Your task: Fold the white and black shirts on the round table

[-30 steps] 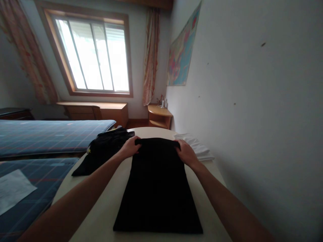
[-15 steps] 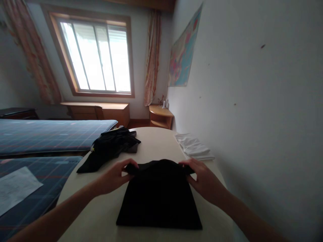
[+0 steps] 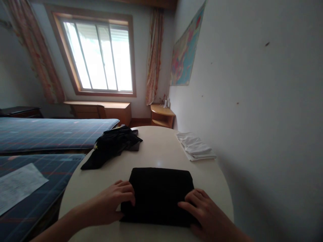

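Observation:
A folded black garment lies as a flat rectangle on the cream table, close in front of me. My left hand has its curled fingers over the garment's left edge, the thumb lower at the near corner. On the opposite side, my right hand grips the right edge, index finger on top of the cloth and the thumb mostly hidden. What kind of garment it is does not show.
A rumpled heap of black clothes sits on the table's far left. Folded white cloth lies near its right edge, beside the wall. To the left are plaid mattresses, with a paper sheet on the nearer one.
Both hands have come down toward me, bringing the garment's far end over onto its near part. The garment is now shorter and lies flat.

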Demonstrator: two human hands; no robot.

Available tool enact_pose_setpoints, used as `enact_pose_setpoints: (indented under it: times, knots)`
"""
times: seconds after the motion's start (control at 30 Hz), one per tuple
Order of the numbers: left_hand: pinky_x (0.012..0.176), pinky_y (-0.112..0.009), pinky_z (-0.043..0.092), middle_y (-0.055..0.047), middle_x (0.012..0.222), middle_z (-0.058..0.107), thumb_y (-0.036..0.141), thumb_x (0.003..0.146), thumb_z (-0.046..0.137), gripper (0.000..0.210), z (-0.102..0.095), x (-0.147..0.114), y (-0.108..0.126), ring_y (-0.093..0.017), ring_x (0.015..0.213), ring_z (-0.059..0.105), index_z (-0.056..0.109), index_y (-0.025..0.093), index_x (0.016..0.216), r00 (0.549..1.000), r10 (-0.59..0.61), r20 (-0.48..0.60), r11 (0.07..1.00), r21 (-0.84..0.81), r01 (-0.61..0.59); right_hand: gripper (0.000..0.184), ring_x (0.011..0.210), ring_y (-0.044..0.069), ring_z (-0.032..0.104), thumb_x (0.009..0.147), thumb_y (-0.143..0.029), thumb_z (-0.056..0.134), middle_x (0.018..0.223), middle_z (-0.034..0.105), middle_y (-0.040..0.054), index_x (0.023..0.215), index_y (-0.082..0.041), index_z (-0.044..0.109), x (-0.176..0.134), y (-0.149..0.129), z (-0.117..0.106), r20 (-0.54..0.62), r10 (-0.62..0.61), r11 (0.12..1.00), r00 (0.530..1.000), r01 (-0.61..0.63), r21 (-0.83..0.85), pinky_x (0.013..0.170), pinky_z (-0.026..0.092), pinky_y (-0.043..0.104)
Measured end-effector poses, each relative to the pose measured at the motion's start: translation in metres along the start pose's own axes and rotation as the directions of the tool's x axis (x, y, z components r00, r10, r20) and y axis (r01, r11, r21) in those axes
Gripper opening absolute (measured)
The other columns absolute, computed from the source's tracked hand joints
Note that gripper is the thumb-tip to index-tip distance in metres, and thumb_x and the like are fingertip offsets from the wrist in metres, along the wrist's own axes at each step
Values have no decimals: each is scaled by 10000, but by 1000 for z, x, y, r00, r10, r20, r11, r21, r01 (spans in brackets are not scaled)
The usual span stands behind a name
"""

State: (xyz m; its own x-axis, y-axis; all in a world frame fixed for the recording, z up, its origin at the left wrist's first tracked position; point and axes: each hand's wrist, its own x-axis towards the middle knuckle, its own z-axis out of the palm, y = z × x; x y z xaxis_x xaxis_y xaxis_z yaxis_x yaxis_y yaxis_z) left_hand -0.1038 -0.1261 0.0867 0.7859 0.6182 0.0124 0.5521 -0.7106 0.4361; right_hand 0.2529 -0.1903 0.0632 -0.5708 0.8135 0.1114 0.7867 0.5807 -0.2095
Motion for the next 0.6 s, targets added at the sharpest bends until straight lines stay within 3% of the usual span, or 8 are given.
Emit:
enact_pose_setpoints:
  times: [0.13,0.2,0.27,0.33,0.4,0.43,0.5,0.6]
  knots:
    - [917,-347,406,12,905,699,323,838,646,129,-10,13,13,-197,881,634,675,303,962,1000,12,-17,1000,2,-12,172,887,218,584,820,-350,647,902,666,38,959,-267,708,11,-12,-22,25,-5,999,1000,4,33,928,397,406]
    - [891,-352,430,-6,868,699,330,908,555,155,-10,30,18,-193,837,638,682,290,986,992,3,-130,1000,18,-1,273,799,193,583,924,-410,543,790,660,35,772,-244,698,28,-17,-33,6,-7,1000,1000,7,19,864,407,378]
    - [899,-351,456,-40,998,693,300,932,500,198,-6,52,22,-209,944,627,673,272,1025,959,-14,-283,999,33,24,400,798,190,587,988,-380,431,767,662,54,720,-223,684,51,-22,-38,-85,23,999,996,-25,-26,841,411,363]
    - [974,-357,453,-63,1188,648,267,947,457,262,4,73,24,-209,1079,597,630,256,1143,917,-30,-399,998,34,47,366,868,203,604,999,-367,400,869,690,68,851,-217,700,74,-24,-36,-222,96,995,970,-101,-9,870,424,366]
    - [1088,-409,388,-83,1400,536,257,935,464,372,20,89,23,-235,1264,506,551,246,1297,891,-61,-450,993,62,99,342,1119,238,569,998,-355,391,1191,663,99,1171,-225,655,92,-23,-23,-315,166,986,935,-168,20,1005,391,407]
    - [1134,-450,337,-91,1484,459,277,933,473,449,29,93,21,-258,1356,423,487,238,1380,892,-88,-443,986,87,140,397,1263,267,488,989,-375,402,1347,587,108,1311,-230,583,97,-22,-14,-325,202,978,924,-210,12,1083,330,454]
    - [1171,-537,247,-95,1566,352,360,937,479,577,48,96,14,-306,1452,280,363,241,1490,929,-108,-354,971,161,174,528,1406,327,330,972,-485,413,1502,449,106,1435,-240,477,99,-19,8,-230,270,960,935,-281,-13,1146,213,557]
    - [1177,-575,196,-68,1624,207,487,946,454,660,68,90,3,-340,1490,148,253,293,1544,948,-121,-295,956,224,192,630,1461,339,225,961,-603,349,1579,329,65,1510,-294,359,89,-16,33,-109,308,950,945,-311,-19,1171,127,594]
